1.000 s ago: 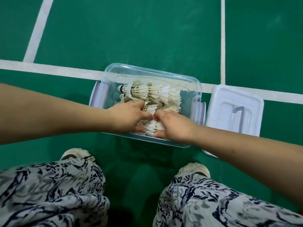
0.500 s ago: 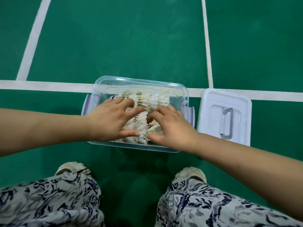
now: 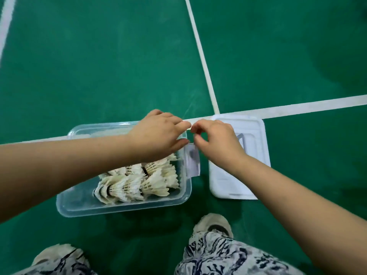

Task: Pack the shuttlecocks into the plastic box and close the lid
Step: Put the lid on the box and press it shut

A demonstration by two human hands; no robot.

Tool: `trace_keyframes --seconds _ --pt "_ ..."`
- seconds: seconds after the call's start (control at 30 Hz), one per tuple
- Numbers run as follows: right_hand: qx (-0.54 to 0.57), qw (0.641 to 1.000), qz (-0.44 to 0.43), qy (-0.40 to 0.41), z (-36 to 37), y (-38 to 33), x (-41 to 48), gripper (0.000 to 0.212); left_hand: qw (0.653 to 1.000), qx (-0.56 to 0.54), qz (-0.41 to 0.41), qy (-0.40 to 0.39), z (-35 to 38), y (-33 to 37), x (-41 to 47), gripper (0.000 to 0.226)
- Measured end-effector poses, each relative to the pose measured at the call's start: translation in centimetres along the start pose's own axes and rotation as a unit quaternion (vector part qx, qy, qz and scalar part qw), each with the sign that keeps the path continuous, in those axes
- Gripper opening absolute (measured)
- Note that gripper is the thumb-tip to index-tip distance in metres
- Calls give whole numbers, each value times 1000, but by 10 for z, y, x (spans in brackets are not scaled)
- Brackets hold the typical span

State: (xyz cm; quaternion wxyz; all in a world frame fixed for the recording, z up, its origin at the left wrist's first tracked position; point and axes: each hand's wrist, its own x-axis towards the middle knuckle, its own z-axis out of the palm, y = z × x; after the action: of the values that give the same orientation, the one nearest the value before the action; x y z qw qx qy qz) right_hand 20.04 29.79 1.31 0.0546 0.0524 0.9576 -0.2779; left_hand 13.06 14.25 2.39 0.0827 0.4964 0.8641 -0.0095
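Observation:
A clear plastic box (image 3: 123, 207) stands on the green court floor with several white feather shuttlecocks (image 3: 139, 183) lying in it. Its white lid (image 3: 252, 161) with a grey handle lies flat on the floor just right of the box. My left hand (image 3: 158, 133) hovers over the box's far right corner, fingers curled and apart, holding nothing. My right hand (image 3: 216, 139) is above the gap between box and lid, over the lid's left edge, fingers bent and empty. The box's right side latch (image 3: 191, 161) hangs loose below the hands.
White court lines (image 3: 204, 62) cross the green floor behind the box and lid. My two shoes (image 3: 214, 225) and patterned trouser legs (image 3: 228, 257) are at the bottom, close to the box's near side.
Both hands have lifted out of the shuttlecocks and moved right, toward the box's right corner and the lid. The view has swung so the box sits lower left.

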Motion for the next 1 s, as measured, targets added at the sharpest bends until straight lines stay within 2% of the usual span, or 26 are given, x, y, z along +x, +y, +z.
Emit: trace_keyframes --seconds 0.13,0.23,0.33,0.43,0.5,0.57,0.63,0.7,0.77,0.93,1.0 --pt "29 990 129 47 -7 49 -8 24 999 -32 -11 26 15 40 37 33" --pt "2 973 222 61 3 84 -14 38 996 -64 -56 6 27 80 66 28" --pt "-13 960 276 45 16 109 -22 54 990 -111 -85 -27 50 121 81 47" --pt "1 955 294 25 24 128 -28 65 960 -232 -148 -49 67 146 87 70" --pt "28 950 310 3 27 134 -27 69 948 -260 -170 -67 74 154 90 75" --pt "72 938 339 -29 29 139 -24 68 946 -260 -176 -87 80 157 92 78" --pt "122 919 372 -43 30 141 -21 54 948 -247 -178 -97 84 157 94 78" --pt "159 910 380 -34 31 143 -17 27 952 -225 -179 -106 86 156 95 79" --pt "162 914 372 -17 29 141 -16 16 956 -206 -178 -108 86 154 96 79" --pt "123 941 311 48 -2 123 -22 37 976 -153 -150 -44 64 142 105 74" --pt "114 951 282 62 -19 112 -26 36 981 -143 -129 -11 47 136 109 66"
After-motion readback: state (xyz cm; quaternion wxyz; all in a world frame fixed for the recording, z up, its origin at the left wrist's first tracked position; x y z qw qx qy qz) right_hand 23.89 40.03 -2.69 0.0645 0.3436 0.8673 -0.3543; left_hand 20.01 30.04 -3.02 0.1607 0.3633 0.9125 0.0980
